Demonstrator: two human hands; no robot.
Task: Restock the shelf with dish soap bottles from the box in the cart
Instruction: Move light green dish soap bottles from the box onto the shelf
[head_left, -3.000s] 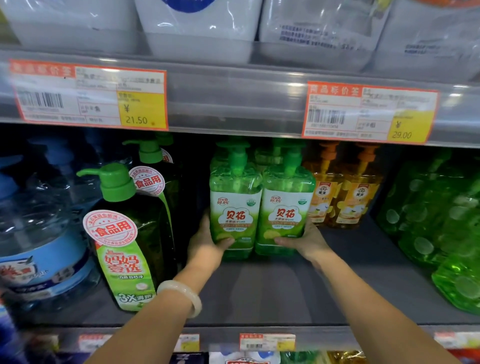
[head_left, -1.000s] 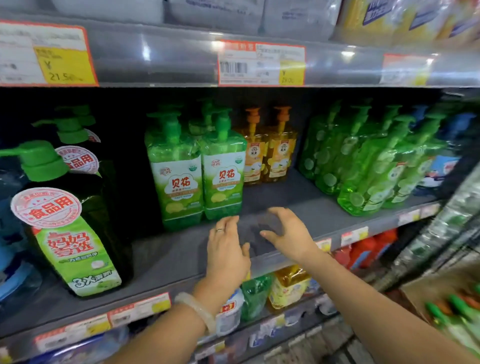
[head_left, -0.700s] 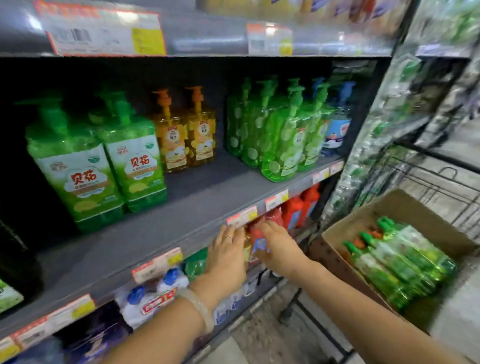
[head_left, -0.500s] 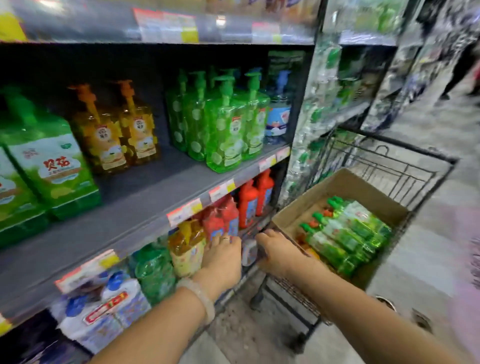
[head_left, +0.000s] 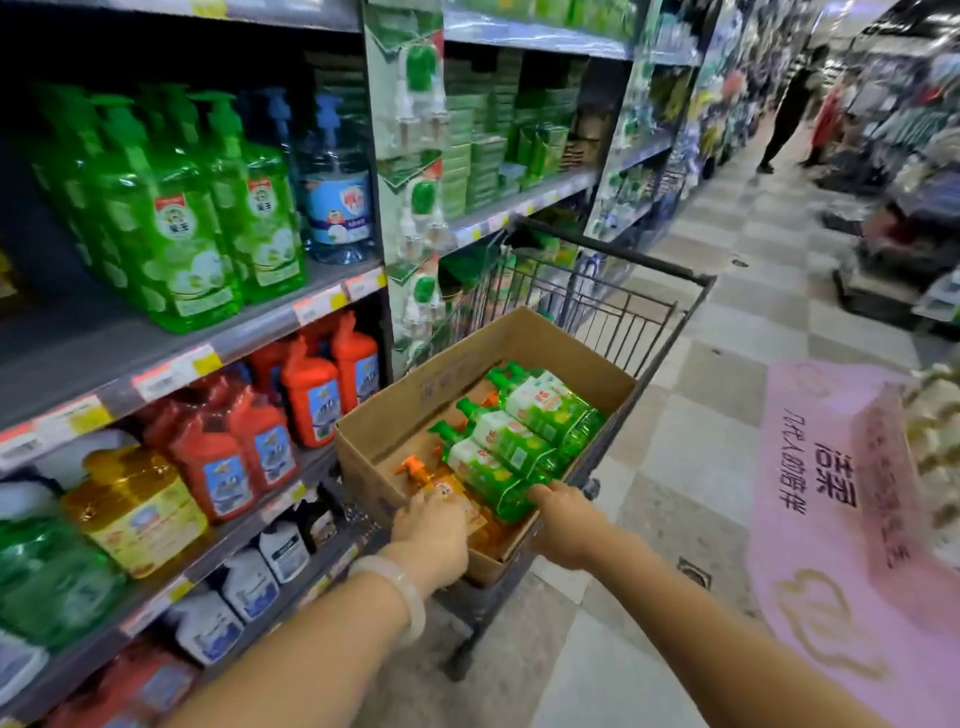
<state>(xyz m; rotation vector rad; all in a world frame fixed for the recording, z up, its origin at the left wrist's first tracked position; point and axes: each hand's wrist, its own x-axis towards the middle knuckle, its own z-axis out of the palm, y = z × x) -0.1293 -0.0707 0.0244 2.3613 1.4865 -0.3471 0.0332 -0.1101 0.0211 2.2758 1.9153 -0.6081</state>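
- Shelving (head_left: 171, 358) ran along the left side, with green pump bottles standing on its upper board and a bare stretch of board beside them; the restock was judged to belong somewhere on this run, though the exact gap lay outside the view.
- Cart (head_left: 613, 260) stood just beside the shelving, its wire basket carrying the box.
- Box (head_left: 415, 410) sat open-topped in the cart, and the near wall was judged the thing to clear on the way out.
- Green dish soap bottles (head_left: 524, 436), 3 of them, lay on their sides in the box, pumps pointing toward the shelving, touching one another.
- Orange bottle (head_left: 441, 486) lay lower in the near corner, partly under the nearest green one.
- Left hand (head_left: 431, 530) reached over the near wall onto the orange bottle; fingers curved down on it, but whether they had closed around it could not be told.
- Right hand (head_left: 563, 519) touched the base of the nearest green bottle, fingers hidden, so its grip could not be told either.
- Best handling, as a judgement: wrap each body below the label, not the pump, lift straight up past the wall, then turn upright before setting down.
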